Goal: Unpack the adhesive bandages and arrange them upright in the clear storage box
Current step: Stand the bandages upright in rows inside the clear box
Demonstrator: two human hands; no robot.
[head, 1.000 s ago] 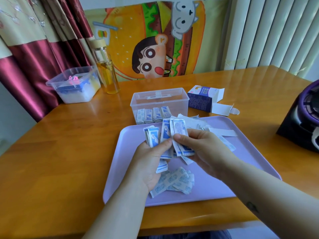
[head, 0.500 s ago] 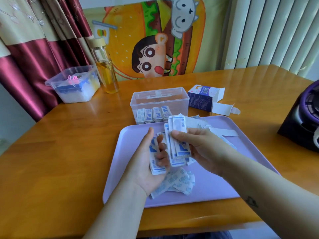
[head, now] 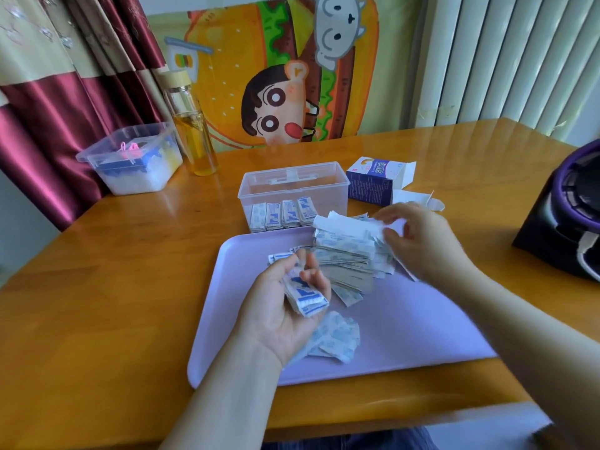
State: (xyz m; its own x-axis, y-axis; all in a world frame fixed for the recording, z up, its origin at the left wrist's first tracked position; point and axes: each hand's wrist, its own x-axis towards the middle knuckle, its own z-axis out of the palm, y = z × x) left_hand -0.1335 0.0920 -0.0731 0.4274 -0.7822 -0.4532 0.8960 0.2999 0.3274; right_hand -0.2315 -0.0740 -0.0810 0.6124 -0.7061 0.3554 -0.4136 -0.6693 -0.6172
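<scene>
While the left hand [head: 279, 306] lies palm up over the near part of the tray [head: 422, 319], its fingers curl round a small stack [head: 305, 297] of wrapped bandages. The stack lies along the palm with its edges fairly even, probably so it can go into the box [head: 324, 193] as one squared bundle rather than piece by piece.

The right hand [head: 422, 241] is at the far right of the pile [head: 347, 254], which sits on the tray just in front of the box. Its fingers bend over the white strips on top with the thumb under them. That hand is blurred, and I cannot tell whether it has pinched anything. My guess is that it is gathering more bandages to feed the left hand.

A few loose bandages [head: 337, 339] lie flat on the tray below the left wrist, apart from the pile.

The box stands open on the table [head: 113, 287], touching or just behind the tray's far edge, near enough for a short reach. A row [head: 281, 216] of bandages stands upright against its front wall and fills only the left part. The task looks well short of done.

The opened carton [head: 370, 186] lies on its side just right of the box, flaps out. It seems to have been set aside once emptied.

A bottle [head: 191, 125] and a lidded tub [head: 130, 164] stand well off to the left.
</scene>
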